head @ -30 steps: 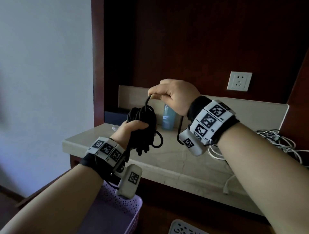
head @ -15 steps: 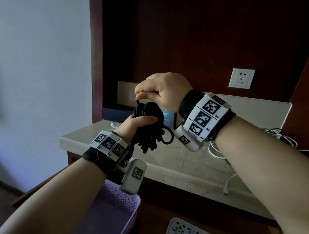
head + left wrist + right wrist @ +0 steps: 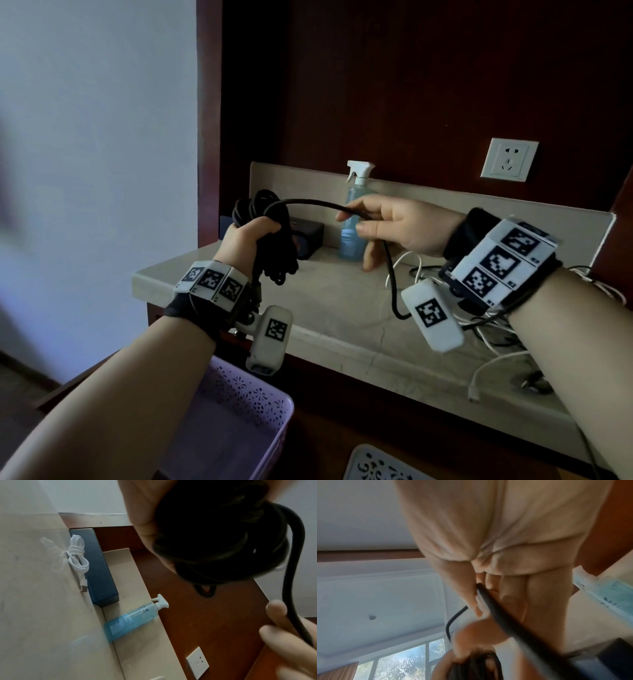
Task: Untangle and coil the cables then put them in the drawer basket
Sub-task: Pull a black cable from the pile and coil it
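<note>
My left hand [image 3: 251, 233] grips a thick coiled bundle of black cable [image 3: 270, 240] above the counter's left end; the same black cable [image 3: 223, 534] fills the left wrist view. A free length of it arcs rightward to my right hand [image 3: 373, 226], which pinches the strand [image 3: 485, 595] between thumb and fingers, then hangs down past the wrist. A tangle of white and black cables [image 3: 496, 335] lies on the counter under my right forearm. A purple perforated basket [image 3: 239, 411] sits low, below my left wrist. A coiled white cable [image 3: 78, 555] rests beside a dark box.
A blue spray bottle [image 3: 354, 219] stands by the backsplash behind my right hand. A dark box [image 3: 308, 236] sits at the counter's back left. A wall socket [image 3: 508, 159] is on the wood panel. The beige counter [image 3: 335, 308] has a second white basket [image 3: 380, 466] below it.
My right hand has swung from above the bundle out to the right, drawing a length of black cable with it. The left hand still holds the bundle and has shifted slightly left.
</note>
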`<action>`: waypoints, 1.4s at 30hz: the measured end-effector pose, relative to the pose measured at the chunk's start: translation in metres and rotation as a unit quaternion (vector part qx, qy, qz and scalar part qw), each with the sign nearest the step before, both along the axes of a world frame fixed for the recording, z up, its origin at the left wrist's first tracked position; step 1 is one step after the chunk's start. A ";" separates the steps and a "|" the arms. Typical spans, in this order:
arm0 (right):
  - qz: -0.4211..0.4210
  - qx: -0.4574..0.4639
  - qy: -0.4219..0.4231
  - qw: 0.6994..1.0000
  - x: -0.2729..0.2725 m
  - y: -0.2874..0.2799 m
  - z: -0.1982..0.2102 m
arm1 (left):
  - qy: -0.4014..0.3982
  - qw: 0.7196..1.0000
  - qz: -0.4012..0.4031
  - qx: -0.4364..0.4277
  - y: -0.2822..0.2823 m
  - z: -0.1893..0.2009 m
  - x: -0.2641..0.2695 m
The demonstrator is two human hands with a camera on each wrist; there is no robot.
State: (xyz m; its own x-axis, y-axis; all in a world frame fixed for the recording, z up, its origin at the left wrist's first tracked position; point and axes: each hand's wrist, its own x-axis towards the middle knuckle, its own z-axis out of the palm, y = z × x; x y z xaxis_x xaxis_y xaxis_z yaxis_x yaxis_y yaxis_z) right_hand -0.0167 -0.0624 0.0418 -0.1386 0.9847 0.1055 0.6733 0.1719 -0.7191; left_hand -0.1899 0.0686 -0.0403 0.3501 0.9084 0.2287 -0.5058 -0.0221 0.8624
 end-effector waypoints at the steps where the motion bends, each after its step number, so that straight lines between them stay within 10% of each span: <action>1: -0.009 -0.011 0.004 1.000 0.001 0.000 -0.002 | -0.001 1.000 -0.004 -0.003 0.003 0.000 -0.001; 10: -0.192 0.361 -0.125 0.904 0.000 0.025 0.006 | -0.051 0.979 -0.181 0.084 -0.008 -0.005 -0.008; 15: -0.204 0.254 -0.207 0.923 -0.026 0.038 -0.024 | -0.116 0.968 -0.198 0.100 -0.020 0.003 -0.004; 26: -0.185 0.214 -0.437 0.854 -0.035 0.028 -0.044 | -0.038 0.992 -0.089 0.085 -0.019 0.004 -0.007; 42: -0.129 0.049 -0.379 0.915 -0.041 0.029 -0.053 | -0.021 0.995 -0.083 0.042 -0.013 -0.007 0.003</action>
State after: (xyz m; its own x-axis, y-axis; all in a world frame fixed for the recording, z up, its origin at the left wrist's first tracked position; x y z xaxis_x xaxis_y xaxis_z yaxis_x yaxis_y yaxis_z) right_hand -0.0578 -0.0339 -0.0109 0.0275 0.9858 0.1654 0.9995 -0.0247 -0.0189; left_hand -0.1868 0.0552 -0.0477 0.4827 0.8154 0.3196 -0.5438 -0.0070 0.8392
